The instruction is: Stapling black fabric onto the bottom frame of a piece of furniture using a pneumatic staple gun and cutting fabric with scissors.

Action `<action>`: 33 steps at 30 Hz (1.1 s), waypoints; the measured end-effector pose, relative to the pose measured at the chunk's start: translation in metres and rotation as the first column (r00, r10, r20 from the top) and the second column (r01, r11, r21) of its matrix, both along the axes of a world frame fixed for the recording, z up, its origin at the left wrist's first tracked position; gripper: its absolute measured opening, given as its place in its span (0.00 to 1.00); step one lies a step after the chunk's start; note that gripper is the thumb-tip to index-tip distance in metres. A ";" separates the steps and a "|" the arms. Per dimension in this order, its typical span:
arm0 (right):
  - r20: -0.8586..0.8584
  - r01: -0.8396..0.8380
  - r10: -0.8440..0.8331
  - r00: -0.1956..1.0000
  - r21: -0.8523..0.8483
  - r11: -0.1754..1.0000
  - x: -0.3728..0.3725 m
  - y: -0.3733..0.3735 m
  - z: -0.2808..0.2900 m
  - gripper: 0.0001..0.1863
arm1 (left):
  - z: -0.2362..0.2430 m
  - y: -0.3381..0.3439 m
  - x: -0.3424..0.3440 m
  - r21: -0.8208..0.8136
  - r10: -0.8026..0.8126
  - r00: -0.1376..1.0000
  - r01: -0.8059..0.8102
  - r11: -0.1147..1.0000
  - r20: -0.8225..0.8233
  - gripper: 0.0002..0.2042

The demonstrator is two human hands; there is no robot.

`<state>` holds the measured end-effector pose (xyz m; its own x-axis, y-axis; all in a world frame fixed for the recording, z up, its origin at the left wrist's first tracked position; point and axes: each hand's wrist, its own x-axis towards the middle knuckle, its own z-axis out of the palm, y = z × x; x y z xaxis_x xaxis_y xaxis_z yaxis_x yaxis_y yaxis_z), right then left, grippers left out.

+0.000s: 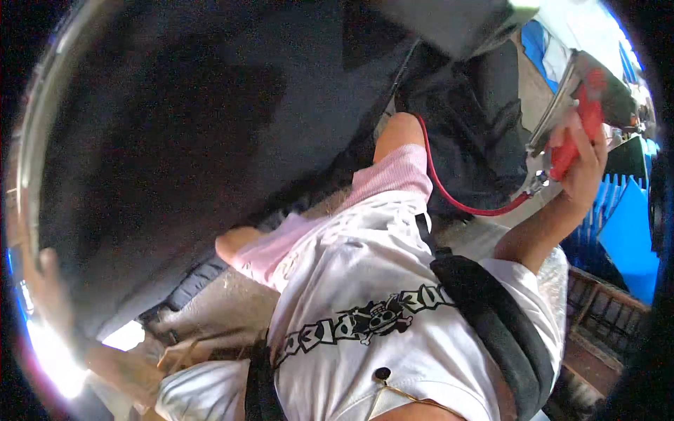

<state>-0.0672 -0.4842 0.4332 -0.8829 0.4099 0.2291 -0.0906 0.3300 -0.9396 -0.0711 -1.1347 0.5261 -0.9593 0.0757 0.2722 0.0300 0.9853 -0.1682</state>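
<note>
My right hand (579,158) is raised at the right, its fingers wrapped round the red grip of an air stapler (591,105) with a long silver metal edge. A red hose (460,205) joins the tool at a metal coupling (537,184) and sags down toward my knee. Far out at the left, my left hand (55,298) is by the rim of a large black fabric-covered piece (182,140). That hand is blurred and partly lost at the picture's edge, so its grip is unclear.
My legs stand against the near edge of the black piece. More black fabric (477,112) hangs beyond the hose. Blue slatted plastic (621,224) and a brown rack (597,316) stand at the right. Bright light glares at the lower left.
</note>
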 end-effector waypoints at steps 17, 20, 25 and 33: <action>0.553 -0.567 0.520 0.651 -0.102 0.817 -0.133 -0.124 0.248 0.11 | 0.047 0.105 -0.077 0.260 0.014 1.000 -0.018 0.965 0.017 0.36; 0.520 -0.784 0.706 0.481 -0.106 0.612 -0.141 -0.154 0.275 0.09 | 0.025 0.129 -0.079 0.337 0.029 0.999 -0.034 0.941 0.021 0.40; 0.551 -0.876 0.825 0.126 -0.329 0.354 -0.165 -0.241 0.352 0.07 | 0.072 0.155 -0.104 0.376 0.198 0.974 -0.144 0.915 -0.107 0.37; 0.695 -0.944 0.716 -0.059 -0.272 0.187 -0.175 -0.271 0.384 0.16 | 0.164 0.176 -0.009 0.705 0.147 0.960 0.068 0.706 -0.240 0.16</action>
